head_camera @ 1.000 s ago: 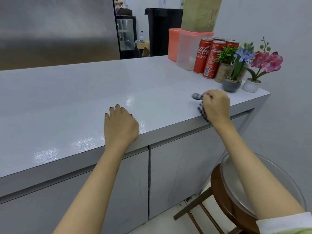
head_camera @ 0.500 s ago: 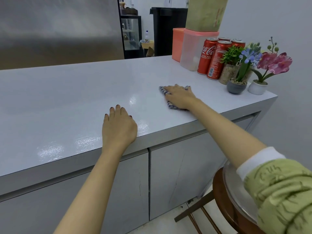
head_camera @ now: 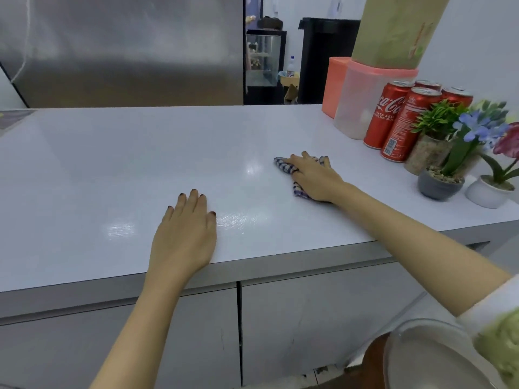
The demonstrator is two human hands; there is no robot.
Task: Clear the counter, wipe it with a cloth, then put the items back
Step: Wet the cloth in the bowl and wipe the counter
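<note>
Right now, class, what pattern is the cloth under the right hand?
The cloth is blue-and-white checked, shown best in the head view.

Dark, near-black polish is worn on the nails (head_camera: 182, 195) of the left hand (head_camera: 184, 237), and both forearms (head_camera: 140, 318) are left bare. The right upper arm is covered by a pale green sleeve (head_camera: 502, 332), blurred at the frame's edge, which is finished with a white cuff (head_camera: 488, 300).

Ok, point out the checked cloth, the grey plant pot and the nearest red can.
Blue-and-white checked cloth (head_camera: 283, 165), head view: exposed left end.
Small grey plant pot (head_camera: 438, 188), head view: front wall.
Nearest red cola can (head_camera: 402, 127), head view: label side.
</note>
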